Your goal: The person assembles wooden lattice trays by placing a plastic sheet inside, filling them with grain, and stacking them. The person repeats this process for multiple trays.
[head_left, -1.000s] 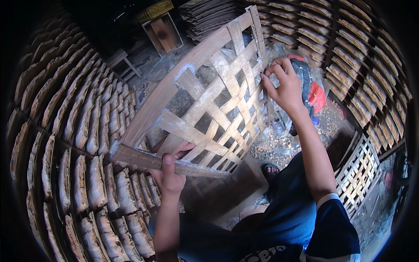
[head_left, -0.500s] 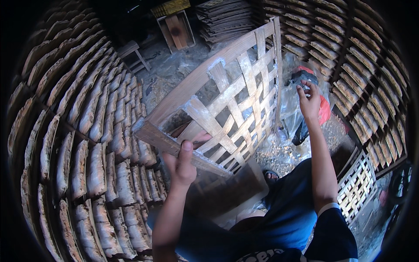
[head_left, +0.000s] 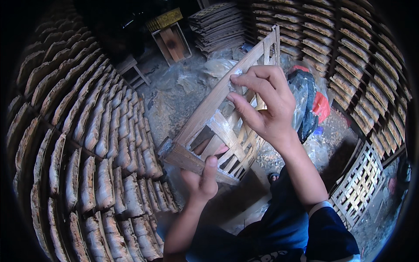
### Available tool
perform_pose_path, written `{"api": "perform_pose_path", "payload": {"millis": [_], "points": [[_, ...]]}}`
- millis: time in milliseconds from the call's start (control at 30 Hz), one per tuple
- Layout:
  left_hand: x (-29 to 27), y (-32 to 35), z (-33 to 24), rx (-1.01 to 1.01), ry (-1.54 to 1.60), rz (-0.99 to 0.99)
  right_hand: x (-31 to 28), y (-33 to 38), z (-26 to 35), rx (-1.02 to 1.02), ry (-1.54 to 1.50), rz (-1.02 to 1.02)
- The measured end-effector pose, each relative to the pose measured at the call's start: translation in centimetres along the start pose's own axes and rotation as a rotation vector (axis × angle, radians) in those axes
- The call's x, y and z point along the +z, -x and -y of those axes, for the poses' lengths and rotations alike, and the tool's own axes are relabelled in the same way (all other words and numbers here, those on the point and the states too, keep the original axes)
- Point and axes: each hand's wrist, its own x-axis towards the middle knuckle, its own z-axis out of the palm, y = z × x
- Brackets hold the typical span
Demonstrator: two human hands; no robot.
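Observation:
A wooden frame (head_left: 205, 108) with woven bamboo strips (head_left: 227, 132) across it stands tilted before me. My left hand (head_left: 200, 181) grips its near lower corner, thumb on the outside and fingers showing through the lattice. Whitish fuzzy residue clings to the rail and the strip ends. My right hand (head_left: 271, 104) is at the upper rail, thumb and forefinger curled in a pinch around a whitish patch there. Whether a loose bit is between those fingertips is too small to tell.
Rows of overlapping rough pale slabs (head_left: 94, 174) line the left side, with similar rows (head_left: 345, 52) at the right. A pile of flat panels (head_left: 217, 28) and a wooden box (head_left: 173, 41) stand at the back. Another woven panel (head_left: 358, 190) leans at the right, near plastic sheeting (head_left: 185, 87).
My right hand has come left from beyond the panel to its upper rail. The panel has turned more edge-on and shifted slightly right and down, still in my left hand.

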Motion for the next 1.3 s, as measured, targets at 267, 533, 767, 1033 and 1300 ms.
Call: {"api": "perform_pose_path", "payload": {"millis": [267,533,767,1033,1300], "points": [[-0.8,0.9,0.0,-0.015,0.044,-0.012,-1.6,-2.6,-0.2,-0.192,0.000,0.136],[-0.6,0.5,0.0,-0.020,0.027,0.020,-1.9,-4.1,-0.5,-0.103,-0.037,0.113],[-3.1,0.6,1.5,0.000,0.076,-0.017,-5.0,4.0,-15.0,0.760,-0.565,-0.367],[-2.9,0.3,3.1,-0.078,0.206,-0.034,-12.8,22.3,-26.0,1.126,0.562,0.430],[-2.0,-0.2,2.8,-0.048,0.140,-0.016,-6.3,9.3,-15.6,0.909,-0.487,0.087]]}}
